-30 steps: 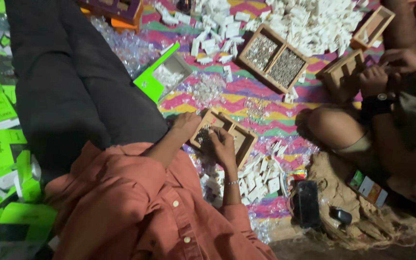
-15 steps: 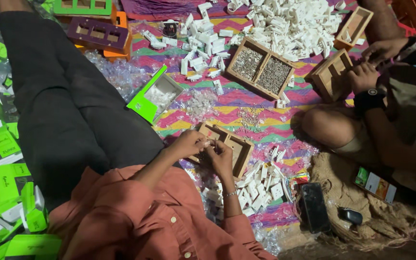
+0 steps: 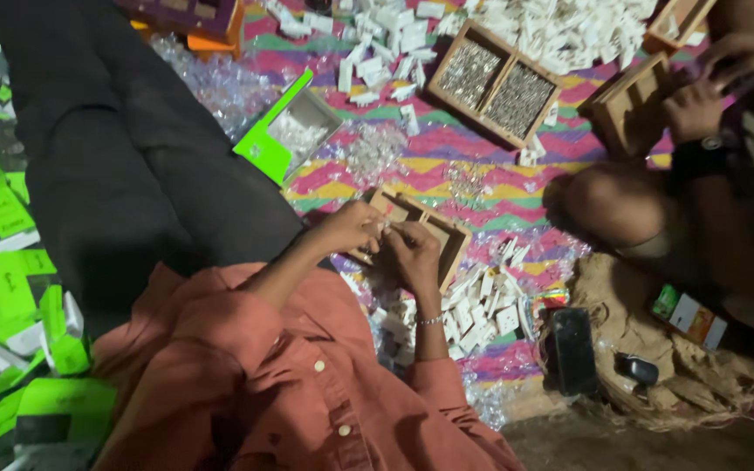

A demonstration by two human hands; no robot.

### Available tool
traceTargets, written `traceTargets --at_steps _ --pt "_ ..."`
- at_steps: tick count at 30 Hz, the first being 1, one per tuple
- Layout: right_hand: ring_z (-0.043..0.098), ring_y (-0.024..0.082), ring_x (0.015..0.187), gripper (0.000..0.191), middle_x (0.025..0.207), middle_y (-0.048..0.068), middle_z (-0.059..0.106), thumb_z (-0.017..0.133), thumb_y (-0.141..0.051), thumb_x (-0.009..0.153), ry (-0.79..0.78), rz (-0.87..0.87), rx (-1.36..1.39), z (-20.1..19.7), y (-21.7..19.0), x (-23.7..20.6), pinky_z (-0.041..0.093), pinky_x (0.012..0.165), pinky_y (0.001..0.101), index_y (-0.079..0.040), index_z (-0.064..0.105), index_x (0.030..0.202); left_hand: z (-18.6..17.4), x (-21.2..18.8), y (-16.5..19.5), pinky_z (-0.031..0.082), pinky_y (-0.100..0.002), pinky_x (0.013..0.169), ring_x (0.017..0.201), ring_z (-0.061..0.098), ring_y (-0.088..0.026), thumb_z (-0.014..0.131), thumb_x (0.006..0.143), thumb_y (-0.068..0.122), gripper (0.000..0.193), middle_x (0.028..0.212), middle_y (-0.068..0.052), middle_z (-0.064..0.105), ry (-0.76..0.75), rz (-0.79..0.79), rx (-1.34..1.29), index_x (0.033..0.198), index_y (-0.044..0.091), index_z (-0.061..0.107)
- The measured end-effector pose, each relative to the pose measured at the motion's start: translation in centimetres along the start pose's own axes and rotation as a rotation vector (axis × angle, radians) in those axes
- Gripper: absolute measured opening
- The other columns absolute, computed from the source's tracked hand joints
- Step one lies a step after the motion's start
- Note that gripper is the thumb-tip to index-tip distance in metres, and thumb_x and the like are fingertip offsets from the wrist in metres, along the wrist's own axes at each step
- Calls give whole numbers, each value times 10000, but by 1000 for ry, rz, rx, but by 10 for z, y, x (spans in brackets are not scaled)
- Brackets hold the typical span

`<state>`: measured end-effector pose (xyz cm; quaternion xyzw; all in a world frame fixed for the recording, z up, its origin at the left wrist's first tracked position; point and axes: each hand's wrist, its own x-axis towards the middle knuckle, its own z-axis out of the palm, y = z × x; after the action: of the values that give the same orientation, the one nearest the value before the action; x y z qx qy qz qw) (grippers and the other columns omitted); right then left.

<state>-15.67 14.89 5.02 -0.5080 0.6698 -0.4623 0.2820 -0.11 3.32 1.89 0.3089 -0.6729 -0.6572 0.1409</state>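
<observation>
Both hands meet fingertip to fingertip over a small wooden tray (image 3: 434, 234). The left hand (image 3: 355, 228) is curled nearly closed, its fingers pinching something too small to identify; whether the right hand (image 3: 412, 253) grips the same piece cannot be told. The tray lies directly beneath and just beyond the fingers, its long axis slanting away to the right, with the right hand resting nearer its middle. White small packets (image 3: 477, 305) are heaped just beside the right wrist, on the striped mat (image 3: 482, 166).

Green cartons (image 3: 6, 288) left; black phone (image 3: 572, 349); zigzag mat (image 3: 482, 157).
</observation>
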Motion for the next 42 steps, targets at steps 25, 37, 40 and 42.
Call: traceTargets --at_steps 25,37,40,42 --pt "606 28 795 95 895 -30 697 680 -57 971 -94 213 361 -4 21 -1 493 705 207 16 706 1026 -1 1 3 537 -296 545 618 712 -144 548 1003 125 231 791 -108 754 -125 -34 -64 923 -41 688" --pt "490 14 653 150 750 -63 616 641 -97 1013 -157 281 370 -9 30 4 366 567 202 -4 699 911 -1 -10 30 543 -287 668 725 656 -66 813 830 113 245 850 -25 766 72 178 74 1061 37 783" --pt "510 29 577 158 692 -42 623 632 -95 990 -201 410 546 -12 27 0 361 521 207 -32 681 854 1 -7 24 554 -301 662 711 696 -105 754 876 109 194 806 -54 761 23 107 87 1060 53 777" --pt "502 24 575 157 682 -36 613 624 -64 969 -235 401 551 -16 28 -2 363 522 208 -36 678 824 7 -6 21 563 -315 668 718 728 -148 714 895 86 167 817 -89 757 38 160 150 1052 55 765"
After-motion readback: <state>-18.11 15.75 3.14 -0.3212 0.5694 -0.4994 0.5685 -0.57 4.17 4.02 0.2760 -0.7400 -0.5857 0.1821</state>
